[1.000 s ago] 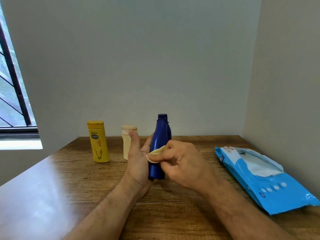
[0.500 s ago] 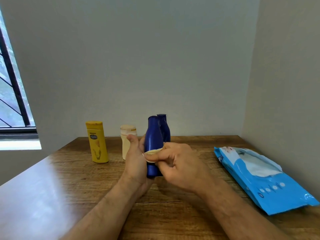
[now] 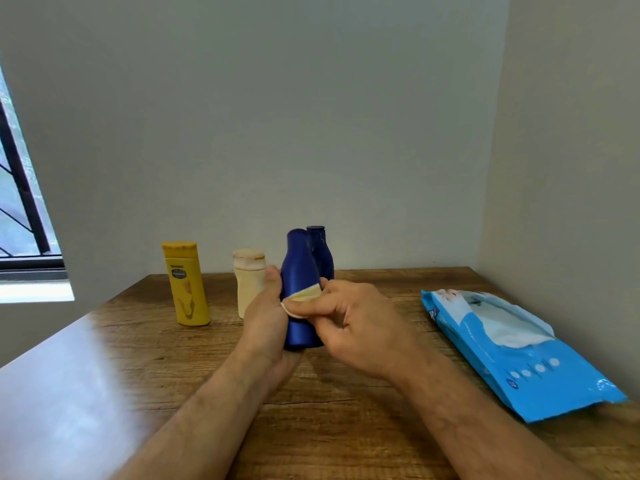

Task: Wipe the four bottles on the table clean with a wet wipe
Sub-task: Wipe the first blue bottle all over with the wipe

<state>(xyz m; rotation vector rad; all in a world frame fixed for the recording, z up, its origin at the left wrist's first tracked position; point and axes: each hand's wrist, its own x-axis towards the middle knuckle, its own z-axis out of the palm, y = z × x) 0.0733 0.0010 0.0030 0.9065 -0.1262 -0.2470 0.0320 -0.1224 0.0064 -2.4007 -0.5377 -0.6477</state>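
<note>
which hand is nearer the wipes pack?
Right. The right hand is on the side of the held blue bottle facing the wipes pack; the left hand is on the bottle's far side.

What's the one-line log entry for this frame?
left hand holds blue bottle | right hand presses wipe on it | wiping

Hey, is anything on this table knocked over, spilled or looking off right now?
Nothing stands out. The yellow bottle, cream bottle and the blue bottle at the back stand upright. The left hand holds another blue bottle while the right hand presses a wipe on it. The wipe pack lies flat, flap open.
</note>
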